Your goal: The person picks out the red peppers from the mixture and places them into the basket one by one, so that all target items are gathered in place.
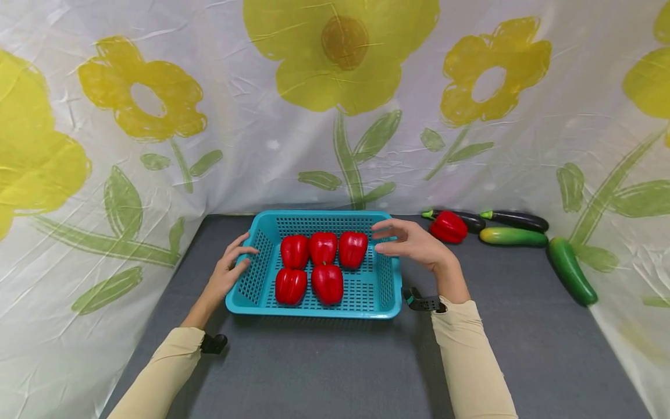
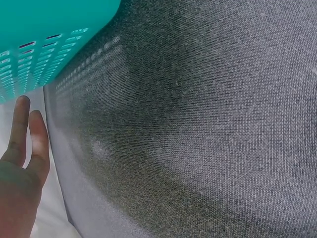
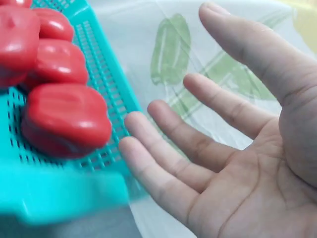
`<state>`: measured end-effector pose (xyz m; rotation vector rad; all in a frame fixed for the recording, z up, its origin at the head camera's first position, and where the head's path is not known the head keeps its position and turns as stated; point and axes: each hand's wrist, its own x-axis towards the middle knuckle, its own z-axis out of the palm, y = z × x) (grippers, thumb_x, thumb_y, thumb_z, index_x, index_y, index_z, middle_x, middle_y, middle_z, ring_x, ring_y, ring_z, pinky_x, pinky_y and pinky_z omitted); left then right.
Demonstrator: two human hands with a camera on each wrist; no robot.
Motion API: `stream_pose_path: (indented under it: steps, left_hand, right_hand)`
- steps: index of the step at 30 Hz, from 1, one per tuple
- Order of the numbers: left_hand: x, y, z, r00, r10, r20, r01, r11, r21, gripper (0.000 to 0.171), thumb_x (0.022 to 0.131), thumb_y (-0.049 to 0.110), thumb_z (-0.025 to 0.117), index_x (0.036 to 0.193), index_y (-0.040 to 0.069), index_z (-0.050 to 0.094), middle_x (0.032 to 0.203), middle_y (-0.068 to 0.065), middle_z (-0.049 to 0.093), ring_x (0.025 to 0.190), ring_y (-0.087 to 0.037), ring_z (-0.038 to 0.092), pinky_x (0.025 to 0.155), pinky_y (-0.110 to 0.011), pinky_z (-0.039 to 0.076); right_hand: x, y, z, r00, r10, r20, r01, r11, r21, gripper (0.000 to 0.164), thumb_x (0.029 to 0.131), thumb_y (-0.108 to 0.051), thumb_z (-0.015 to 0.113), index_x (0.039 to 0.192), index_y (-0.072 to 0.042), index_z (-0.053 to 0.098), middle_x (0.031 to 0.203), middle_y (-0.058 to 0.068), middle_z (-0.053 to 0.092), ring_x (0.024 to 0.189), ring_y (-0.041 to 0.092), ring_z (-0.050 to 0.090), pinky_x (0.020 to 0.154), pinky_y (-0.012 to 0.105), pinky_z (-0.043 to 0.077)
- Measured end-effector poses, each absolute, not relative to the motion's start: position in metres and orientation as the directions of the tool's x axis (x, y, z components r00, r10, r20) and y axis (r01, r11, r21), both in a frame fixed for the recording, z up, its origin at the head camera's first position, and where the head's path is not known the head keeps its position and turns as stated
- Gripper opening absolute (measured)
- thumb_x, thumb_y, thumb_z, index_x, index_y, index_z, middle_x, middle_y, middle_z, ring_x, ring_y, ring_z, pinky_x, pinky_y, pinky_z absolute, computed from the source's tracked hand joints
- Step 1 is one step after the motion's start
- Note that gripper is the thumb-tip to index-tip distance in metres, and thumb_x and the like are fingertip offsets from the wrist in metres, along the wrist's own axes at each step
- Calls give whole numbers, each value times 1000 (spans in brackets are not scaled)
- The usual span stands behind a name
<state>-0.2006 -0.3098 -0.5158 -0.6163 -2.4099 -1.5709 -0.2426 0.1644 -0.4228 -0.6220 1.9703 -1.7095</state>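
Observation:
A blue-green plastic basket point(image 1: 314, 312) sits on the dark cloth with several red bell peppers inside: three in a back row, two in front. One bell pepper point(image 3: 67, 120) appears close up in the right wrist view, and the basket's right part has bare floor. My left hand point(image 1: 226, 272) rests at the basket's left rim, fingers extended; two of its fingers point(image 2: 20, 124) show beside the perforated wall in the left wrist view. Over the right rim, my right hand point(image 1: 410, 241) hovers with fingers spread and nothing in them. Its palm faces the right wrist camera.
Right of the basket lie another red bell pepper point(image 1: 448, 227), two dark eggplants point(image 1: 515, 220), a yellow-green cucumber-shaped vegetable point(image 1: 513, 237) and a dark green one point(image 1: 570, 270). A flower-printed curtain point(image 1: 251, 145) hangs behind and beside the dark tabletop point(image 1: 314, 372).

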Motion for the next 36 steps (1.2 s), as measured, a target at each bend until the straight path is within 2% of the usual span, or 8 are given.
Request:
stream_pose_path:
  steps: [3,8,14,23,30,36]
  left_hand:
    - [-200,-310,-515,-894,231,385,445,346,826,21,102,-8,49,120,-10,61,161,-23,26,147,-44,18,100,-74,23]
    - [-199,-310,-514,-898,225,379,437,339,833,21,102,-7,50,120,-11,60,161,-24,26,147,-45,18,101,-76,22]
    - [-198,-310,-514,-901,222,373,430,344,835,21,102,-8,50,120,-11,61,161,-23,26,146,-44,18,100,-77,21]
    - [-200,-309,-516,-892,235,387,448,335,829,21,103,-7,47,120,-14,58,160,-24,25,147,-44,17,100,-76,22]
    - [-200,-308,-516,-897,236,375,437,334,835,22,103,-6,47,121,-11,60,161,-23,25,147,-43,16,100,-75,22]
    - [-201,-310,-518,-894,230,385,444,326,834,22,103,-7,47,121,-11,60,161,-23,25,147,-42,17,100,-75,22]
  right_hand:
    - [-243,175,-421,-814,-580,-29,-55,127,-990,47,97,-10,70,140,-2,53,141,24,52,127,40,51,97,48,49]
    - [-242,193,-423,-861,-509,-13,-30,75,-997,48,98,-7,68,140,7,49,141,30,50,122,37,57,98,49,48]
    - [-238,214,-434,-903,-430,10,-39,60,-997,49,98,-8,68,139,11,47,136,27,54,118,37,61,94,39,50]
    - [-230,248,-450,-913,-407,26,-48,44,-998,42,100,-5,65,135,12,49,125,17,61,111,26,65,95,39,50]
    - [-229,276,-461,-917,-399,31,-66,75,-995,43,100,-3,64,135,15,46,127,13,61,112,22,64,95,36,50]
    - [-236,298,-465,-919,-394,26,-78,115,-990,41,100,-4,64,135,12,50,127,12,62,113,22,64,94,34,50]
